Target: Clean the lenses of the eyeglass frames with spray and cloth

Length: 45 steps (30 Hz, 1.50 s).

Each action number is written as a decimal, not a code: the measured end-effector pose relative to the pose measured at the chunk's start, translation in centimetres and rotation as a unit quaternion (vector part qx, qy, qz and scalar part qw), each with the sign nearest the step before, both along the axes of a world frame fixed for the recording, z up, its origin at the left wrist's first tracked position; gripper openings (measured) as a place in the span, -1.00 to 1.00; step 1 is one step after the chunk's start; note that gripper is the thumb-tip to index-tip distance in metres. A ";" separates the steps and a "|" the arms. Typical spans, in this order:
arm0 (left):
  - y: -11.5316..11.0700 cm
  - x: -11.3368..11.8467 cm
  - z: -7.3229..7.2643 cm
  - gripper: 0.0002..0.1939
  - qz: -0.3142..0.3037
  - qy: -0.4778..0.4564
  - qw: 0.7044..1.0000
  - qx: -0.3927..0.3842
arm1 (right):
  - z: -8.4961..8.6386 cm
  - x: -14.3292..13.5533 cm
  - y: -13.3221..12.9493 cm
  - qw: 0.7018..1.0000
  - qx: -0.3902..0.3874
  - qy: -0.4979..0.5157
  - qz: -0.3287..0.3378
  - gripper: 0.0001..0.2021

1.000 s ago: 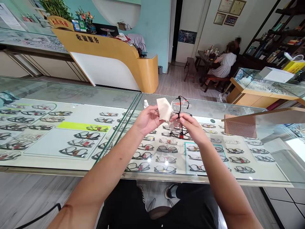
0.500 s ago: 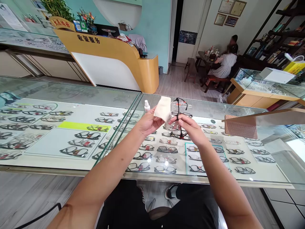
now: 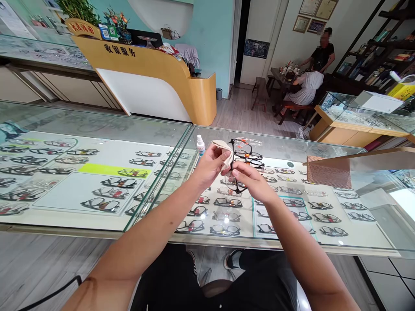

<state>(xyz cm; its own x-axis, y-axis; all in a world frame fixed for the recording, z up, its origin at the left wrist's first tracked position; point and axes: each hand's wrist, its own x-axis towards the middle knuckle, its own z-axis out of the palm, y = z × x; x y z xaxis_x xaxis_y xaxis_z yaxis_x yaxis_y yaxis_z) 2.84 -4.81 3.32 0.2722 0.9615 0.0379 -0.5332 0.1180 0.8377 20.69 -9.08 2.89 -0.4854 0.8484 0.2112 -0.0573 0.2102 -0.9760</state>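
Observation:
Above the glass counter, my right hand (image 3: 251,178) pinches a pair of black-framed eyeglasses (image 3: 232,156) near the middle of the frame, one lens above the other. My left hand (image 3: 210,166) is closed on a cream cleaning cloth (image 3: 223,146), which is folded over the upper lens and hides much of it. Thumb and fingers press the cloth from both sides. The lower lens shows beneath my right fingers. Just behind my left hand stands a white spray bottle (image 3: 200,145) on the counter.
Rows of eyeglasses (image 3: 228,202) lie inside the glass display counter (image 3: 324,149). A wooden-framed mirror (image 3: 329,172) rests on its right side. Beyond are a cashier desk (image 3: 142,82) and two people (image 3: 313,82) at a table.
My left hand has brought the cloth over onto the upper lens and gripped it there. The eyeglasses have shifted slightly left. In the background, one person has stood up.

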 end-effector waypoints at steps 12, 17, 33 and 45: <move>-0.6 0.2 0.1 -0.41 0.041 0.079 0.993 0.075 | 0.1 -0.2 -0.2 1.000 -0.013 -0.004 0.002 -0.61; -0.8 0.3 -0.3 -0.29 0.035 0.081 0.992 0.086 | 0.0 -0.2 0.0 1.000 -0.011 -0.002 0.002 -0.57; -1.2 0.3 0.3 -0.37 0.059 0.055 0.992 0.101 | -0.2 0.2 0.3 1.000 -0.012 0.002 0.003 -0.58; -0.5 -0.3 0.1 -0.46 0.092 0.113 0.981 0.131 | -0.1 0.3 0.1 1.000 -0.011 0.006 0.013 -0.60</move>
